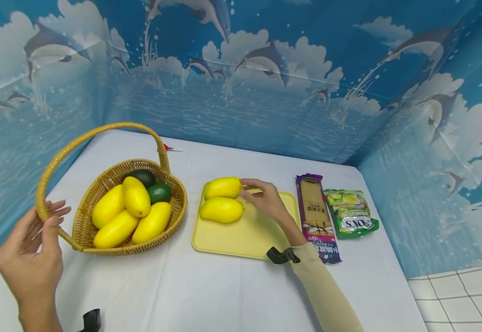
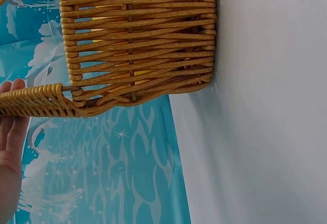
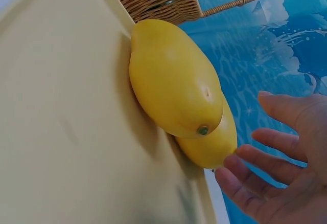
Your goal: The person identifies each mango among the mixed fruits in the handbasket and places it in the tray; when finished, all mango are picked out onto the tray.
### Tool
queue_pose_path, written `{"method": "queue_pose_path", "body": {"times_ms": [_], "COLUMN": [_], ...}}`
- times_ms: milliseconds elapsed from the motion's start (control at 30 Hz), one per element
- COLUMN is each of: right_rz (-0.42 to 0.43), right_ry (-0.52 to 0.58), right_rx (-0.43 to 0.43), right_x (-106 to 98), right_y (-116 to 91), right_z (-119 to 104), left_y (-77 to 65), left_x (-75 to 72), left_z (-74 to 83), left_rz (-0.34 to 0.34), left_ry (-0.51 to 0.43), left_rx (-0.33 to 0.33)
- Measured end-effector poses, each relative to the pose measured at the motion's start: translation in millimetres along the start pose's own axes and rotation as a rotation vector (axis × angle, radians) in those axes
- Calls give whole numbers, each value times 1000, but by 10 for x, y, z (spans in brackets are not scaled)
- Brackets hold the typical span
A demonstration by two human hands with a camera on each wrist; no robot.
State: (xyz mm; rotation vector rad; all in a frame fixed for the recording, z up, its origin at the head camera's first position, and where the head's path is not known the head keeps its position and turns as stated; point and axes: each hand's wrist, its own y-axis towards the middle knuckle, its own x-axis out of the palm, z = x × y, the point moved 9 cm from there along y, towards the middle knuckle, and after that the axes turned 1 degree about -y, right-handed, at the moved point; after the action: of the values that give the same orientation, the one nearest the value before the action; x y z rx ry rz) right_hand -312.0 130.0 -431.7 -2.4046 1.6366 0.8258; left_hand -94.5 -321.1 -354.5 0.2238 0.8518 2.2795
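Note:
A wicker basket (image 1: 130, 249) with a tall arched handle (image 1: 99, 130) stands at the left; it holds several yellow mangoes (image 1: 114, 229) and two dark green avocados (image 1: 159, 192). My left hand (image 1: 33, 249) is at the lower left of the handle, with the thumb in front and the fingers behind it. Two more mangoes, a near one (image 1: 222, 210) and a far one (image 1: 223, 187), lie side by side on a pale yellow tray (image 1: 236, 240). Over the tray, my right hand (image 1: 267, 200) has its fingers loosely spread, fingertips close by the far mango's right end, holding nothing.
A purple pasta packet (image 1: 314, 207) lies along the tray's right side, and beside it a green FOX'S bag (image 1: 350, 213). Behind the basket is a small red and white item (image 1: 172, 148). Dolphin-print curtains (image 1: 224, 110) enclose the white-covered table (image 1: 207, 295).

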Motion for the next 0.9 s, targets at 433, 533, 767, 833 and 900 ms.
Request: {"method": "queue_pose_path", "body": {"times_ms": [433, 533, 767, 833, 900], "right_rz": [-13, -12, -4, -4, -11], "right_ry": [-1, -9, -22, -29, -31], "right_rx": [-4, -4, -21, -42, -69], "right_x": [-21, -26, -63, -68, -60], "right_y": [-73, -76, -66, -45, -16], "right_z": [-26, -39, -79, -129, -195], "left_y": [-7, -9, -12, -12, -12], "left_x": [-11, -7, 7, 4, 4], "left_z": [1, 7, 20, 13, 19], "left_rz": [-8, -6, -31, -7, 4], "left_ry": [37, 16, 33, 19, 5], "left_rx": [-3, -1, 18, -2, -6]}}
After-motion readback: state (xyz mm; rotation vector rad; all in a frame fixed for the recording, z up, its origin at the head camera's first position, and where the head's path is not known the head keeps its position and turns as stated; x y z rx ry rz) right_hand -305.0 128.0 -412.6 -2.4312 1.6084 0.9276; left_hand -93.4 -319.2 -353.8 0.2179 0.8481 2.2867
